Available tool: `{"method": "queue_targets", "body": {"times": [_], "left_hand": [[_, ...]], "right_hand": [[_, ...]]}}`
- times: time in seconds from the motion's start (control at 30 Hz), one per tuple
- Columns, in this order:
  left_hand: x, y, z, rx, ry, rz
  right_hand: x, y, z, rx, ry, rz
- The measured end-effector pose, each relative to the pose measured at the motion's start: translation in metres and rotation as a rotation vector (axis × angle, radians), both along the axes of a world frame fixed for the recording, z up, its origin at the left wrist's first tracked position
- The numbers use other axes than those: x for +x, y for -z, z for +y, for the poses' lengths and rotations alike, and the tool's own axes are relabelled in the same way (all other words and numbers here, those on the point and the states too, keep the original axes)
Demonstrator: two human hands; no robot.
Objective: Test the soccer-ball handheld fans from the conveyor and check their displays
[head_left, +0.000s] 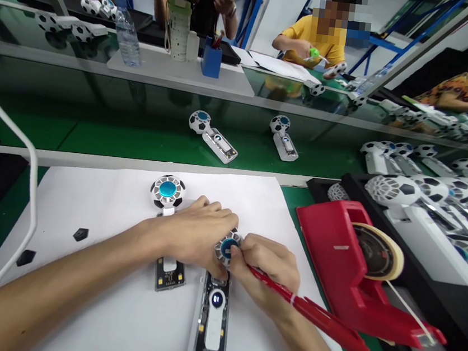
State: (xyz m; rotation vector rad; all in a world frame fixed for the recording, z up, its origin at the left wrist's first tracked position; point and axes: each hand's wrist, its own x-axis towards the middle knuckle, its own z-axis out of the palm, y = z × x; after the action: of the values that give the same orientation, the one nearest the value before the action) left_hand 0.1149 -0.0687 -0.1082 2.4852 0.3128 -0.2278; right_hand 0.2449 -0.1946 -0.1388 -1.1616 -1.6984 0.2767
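Observation:
Upright on the white paper sheet (108, 319) lies a handheld fan (214, 322) with a soccer-ball head, a blue centre and a clear handle whose round display is lit. My left hand (202, 233) is closed around its head, hiding much of the ball. My right hand (268, 261) grips a red pen (319, 317) slanting to the lower right, while its thumb and fingers press at the fan's blue centre. A second soccer-ball fan (167, 189) lies partly under my left wrist. Two black pentagon pieces (81, 234) rest on the paper at left.
A red tape dispenser (346, 261) stands right of the paper, beside a black tray (425, 310) of several fans. Two fans (220, 144) lie beyond the paper. A white cable (32, 186) hangs at left. Across the glass divider, people sit near a water bottle (127, 36).

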Motion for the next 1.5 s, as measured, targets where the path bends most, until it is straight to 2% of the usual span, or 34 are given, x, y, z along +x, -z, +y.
{"method": "queue_targets", "body": {"times": [0.7,1.5], "left_hand": [[0.0011,-0.0050,0.0006,-0.014,0.016,0.022],[0.0006,-0.0003,0.0016,-0.010,0.017,-0.002]], "right_hand": [[-0.0001,-0.0016,0.0026,0.022,0.024,0.008],[-0.0001,-0.0040,0.0029,0.029,0.035,0.031]]}}
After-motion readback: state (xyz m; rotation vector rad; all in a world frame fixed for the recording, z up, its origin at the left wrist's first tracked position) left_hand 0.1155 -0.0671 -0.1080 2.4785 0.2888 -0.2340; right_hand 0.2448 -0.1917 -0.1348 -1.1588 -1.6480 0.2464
